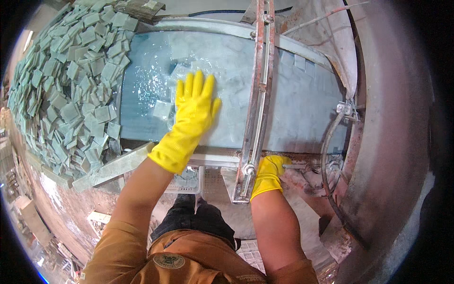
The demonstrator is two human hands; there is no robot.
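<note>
My left hand [194, 111], in a yellow rubber glove, lies flat with its fingers stretched out on the wet belt [137, 120]. A pale square tile [163, 110] rests on the belt beside that hand. Another square tile [180, 72] lies at its fingertips, partly hidden by water glare. My right hand [269, 173], gloved in the same yellow, is curled at the belt's near edge, just right of an upright-looking metal crossbar [257, 94]. Its fingers look closed beside a thin metal rod [295, 166]; what they grip is hidden.
A large heap of greenish square tiles [71, 94] is piled at the belt's left end. Right of the crossbar, more tiles show faintly under cloudy water. A dark hose [326, 142] bends down the right side. Below the belt edge stands a white plastic crate [194, 182].
</note>
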